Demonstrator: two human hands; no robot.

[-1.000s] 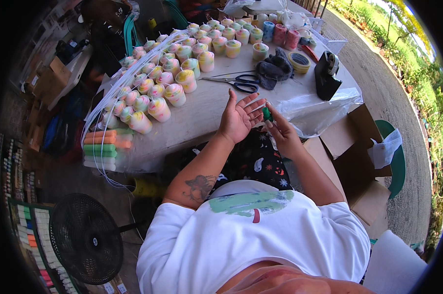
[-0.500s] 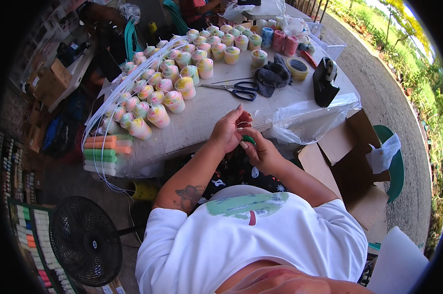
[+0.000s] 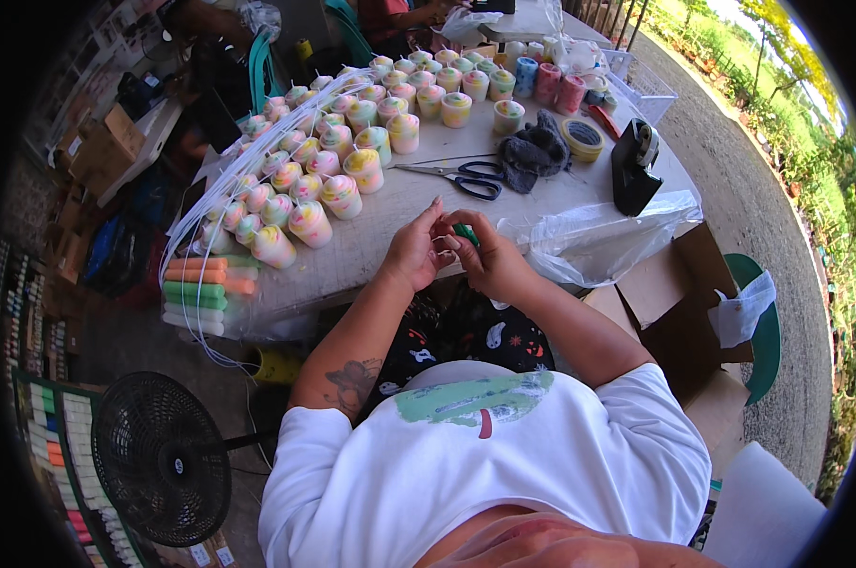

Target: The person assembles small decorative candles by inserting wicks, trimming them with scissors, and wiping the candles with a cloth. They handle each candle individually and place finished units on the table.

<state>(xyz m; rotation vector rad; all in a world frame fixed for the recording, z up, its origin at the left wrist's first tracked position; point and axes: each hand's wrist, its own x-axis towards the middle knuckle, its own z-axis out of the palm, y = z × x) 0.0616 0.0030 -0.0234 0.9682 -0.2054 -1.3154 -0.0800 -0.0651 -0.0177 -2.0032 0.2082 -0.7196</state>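
My left hand [image 3: 414, 252] and my right hand [image 3: 492, 260] meet at the near edge of a grey table [image 3: 404, 213]. Both pinch a small green piece [image 3: 466, 233] between the fingertips. Most of that piece is hidden by my fingers. Just beyond my hands lie black-handled scissors [image 3: 466, 177]. To the left stand several swirled pastel candles [image 3: 309, 223] in rows. A clear plastic bag [image 3: 598, 237] lies right of my right hand.
A black tape dispenser [image 3: 633, 168], a dark cloth [image 3: 535, 151] and a tape roll [image 3: 584, 138] sit at the far right. Stacked coloured sticks [image 3: 199, 293] lie at the table's left corner. An open cardboard box [image 3: 679, 303] stands right, a black fan [image 3: 163, 458] lower left.
My left hand was open with the palm up. It has closed in on my right hand, and both now pinch the green piece together near the table edge.
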